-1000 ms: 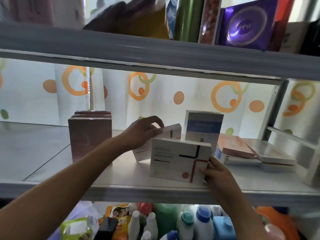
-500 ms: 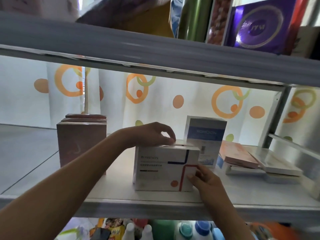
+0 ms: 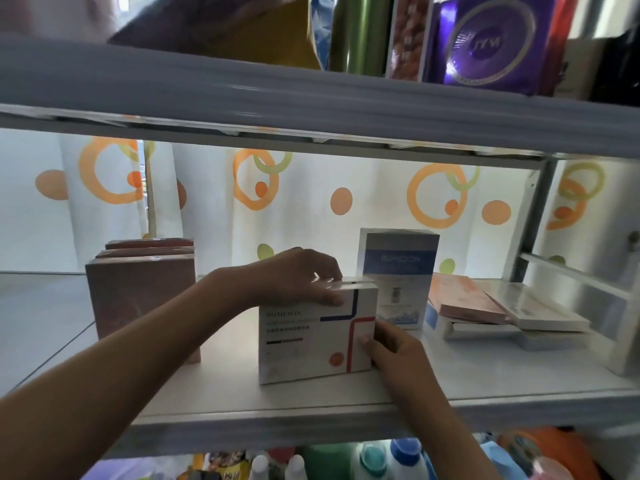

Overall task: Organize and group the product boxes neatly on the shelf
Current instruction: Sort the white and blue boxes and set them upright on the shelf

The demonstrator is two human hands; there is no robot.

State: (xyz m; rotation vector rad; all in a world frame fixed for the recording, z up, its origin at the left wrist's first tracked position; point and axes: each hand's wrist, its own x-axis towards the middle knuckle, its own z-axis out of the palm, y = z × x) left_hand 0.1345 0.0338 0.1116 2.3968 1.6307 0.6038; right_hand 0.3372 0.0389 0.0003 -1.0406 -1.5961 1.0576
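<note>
A white box (image 3: 304, 337) with blue and red lines stands upright on the white shelf (image 3: 311, 407). A second white box (image 3: 353, 280) stands right behind it, with only its top edge showing. My left hand (image 3: 298, 278) grips the tops of both boxes, fingers curled over them. My right hand (image 3: 391, 351) holds the front box at its lower right corner. A taller white and blue box (image 3: 398, 271) stands upright just behind and to the right. Pink boxes (image 3: 142, 292) stand in a row at the left.
Flat pink and white boxes (image 3: 485, 306) lie stacked at the right of the shelf, near a metal upright (image 3: 533, 216). The shelf above carries a purple box (image 3: 491, 43) and other packs. Bottles (image 3: 374, 459) fill the shelf below.
Both hands have brought the two white boxes together, one behind the other, and stood them upright and square. The rear box no longer leans behind the front one.
</note>
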